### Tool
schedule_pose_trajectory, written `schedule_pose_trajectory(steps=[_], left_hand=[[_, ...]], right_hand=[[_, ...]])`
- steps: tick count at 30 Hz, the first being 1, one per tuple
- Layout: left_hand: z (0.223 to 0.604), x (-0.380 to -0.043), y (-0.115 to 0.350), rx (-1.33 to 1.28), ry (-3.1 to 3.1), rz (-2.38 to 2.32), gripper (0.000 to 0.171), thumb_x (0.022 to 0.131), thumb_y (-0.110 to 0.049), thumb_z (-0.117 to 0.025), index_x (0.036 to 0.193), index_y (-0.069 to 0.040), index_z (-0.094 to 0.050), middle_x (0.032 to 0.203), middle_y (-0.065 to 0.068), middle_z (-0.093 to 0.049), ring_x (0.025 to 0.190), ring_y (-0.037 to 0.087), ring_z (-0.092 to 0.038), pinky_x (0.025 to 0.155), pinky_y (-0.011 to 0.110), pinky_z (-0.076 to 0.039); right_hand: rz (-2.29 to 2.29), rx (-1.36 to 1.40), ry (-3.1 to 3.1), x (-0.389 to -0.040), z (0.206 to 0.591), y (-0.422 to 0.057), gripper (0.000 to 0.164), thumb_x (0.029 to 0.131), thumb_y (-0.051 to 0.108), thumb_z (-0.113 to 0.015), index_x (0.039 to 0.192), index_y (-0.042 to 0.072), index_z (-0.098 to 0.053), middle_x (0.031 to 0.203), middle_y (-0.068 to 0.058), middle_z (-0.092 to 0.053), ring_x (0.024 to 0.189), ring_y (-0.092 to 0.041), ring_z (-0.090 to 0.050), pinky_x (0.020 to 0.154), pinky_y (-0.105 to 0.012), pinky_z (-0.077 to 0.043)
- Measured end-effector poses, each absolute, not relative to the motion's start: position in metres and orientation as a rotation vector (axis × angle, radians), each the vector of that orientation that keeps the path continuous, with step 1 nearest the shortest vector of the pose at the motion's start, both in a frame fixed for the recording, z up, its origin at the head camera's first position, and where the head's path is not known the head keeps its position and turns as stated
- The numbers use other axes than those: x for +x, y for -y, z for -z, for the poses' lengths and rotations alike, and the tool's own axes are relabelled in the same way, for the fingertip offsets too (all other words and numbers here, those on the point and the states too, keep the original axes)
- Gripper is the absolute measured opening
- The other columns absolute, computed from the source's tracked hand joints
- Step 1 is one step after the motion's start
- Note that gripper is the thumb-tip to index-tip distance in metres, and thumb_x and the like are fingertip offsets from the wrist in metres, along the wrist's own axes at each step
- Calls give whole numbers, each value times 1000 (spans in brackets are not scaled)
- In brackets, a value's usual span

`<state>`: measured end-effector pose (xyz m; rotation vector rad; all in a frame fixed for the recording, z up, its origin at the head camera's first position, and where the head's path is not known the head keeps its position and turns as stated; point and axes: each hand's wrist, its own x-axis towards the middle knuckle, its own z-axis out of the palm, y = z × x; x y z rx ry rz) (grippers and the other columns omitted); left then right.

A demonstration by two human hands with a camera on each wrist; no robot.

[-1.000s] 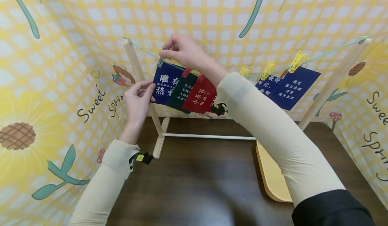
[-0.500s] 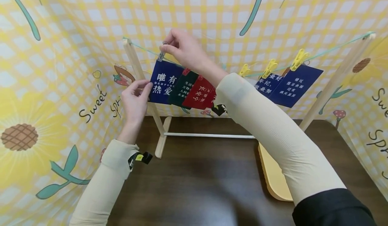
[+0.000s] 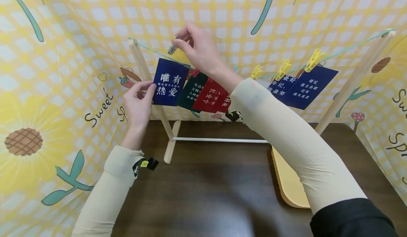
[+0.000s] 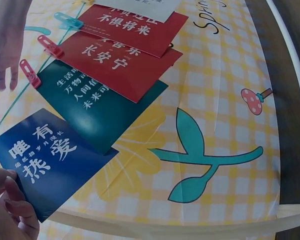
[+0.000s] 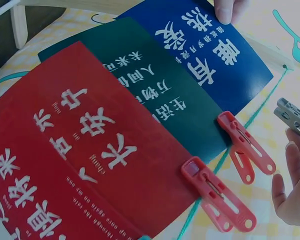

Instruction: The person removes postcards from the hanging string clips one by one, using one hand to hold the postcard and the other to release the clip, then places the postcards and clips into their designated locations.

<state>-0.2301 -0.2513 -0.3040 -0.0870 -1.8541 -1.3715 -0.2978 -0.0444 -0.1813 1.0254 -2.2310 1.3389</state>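
Note:
My left hand [image 3: 138, 104] pinches the left edge of a dark blue card [image 3: 166, 78] with white lettering, between thumb and fingers. Up and to the right, my right hand [image 3: 201, 51] holds a grey clothespin [image 3: 172, 48] by its handle end, apart from the card. In the right wrist view, the clothespin's tip [image 5: 292, 111] points toward the green string [image 5: 265, 102]. No clip sits on the blue card's top edge. Beside it, a dark green card [image 5: 140, 75] and a red card [image 5: 90, 125] hang from red clothespins [image 5: 246, 147].
A wooden frame with a left post [image 3: 140, 60] and right post [image 3: 353, 81] carries the string. Yellow clothespins [image 3: 314, 60] hold more blue cards [image 3: 310, 88] at the right. A yellow tray [image 3: 289, 184] lies on the dark table [image 3: 203, 180], partly under my right forearm.
The grey clothespin, earlier at the blue card's top left corner, has come up and right, off the card, in my right hand. My left hand and the blue card have shifted slightly left.

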Motion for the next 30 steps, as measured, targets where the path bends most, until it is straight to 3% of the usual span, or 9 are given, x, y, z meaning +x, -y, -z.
schedule_pose_trajectory(steps=[13,20,30], left_hand=[[299,-223,269,-80,1836,1361,19,98,-11,-74,105,6,-77,81,-14,-67,52,3,-51,49,15,-41],[303,-213,275,-106,1795,1458,21,99,-9,-71,107,11,-73,82,-7,-68,47,3,-51,44,15,-43],[305,-194,268,-128,1777,1648,18,98,-8,-71,109,6,-71,81,5,-65,43,6,-51,38,16,-41]], right_hand=[[-1254,998,2202,-290,189,17,18,104,20,-66,112,4,-62,106,-4,-71,72,-17,-46,64,-23,-38],[-1199,1012,2175,-281,200,0,23,104,20,-67,115,1,-62,108,-7,-73,70,-23,-46,62,-25,-35],[-1163,1020,2195,-255,215,-27,28,103,21,-68,123,1,-64,108,-8,-73,67,-24,-44,61,-28,-33]])
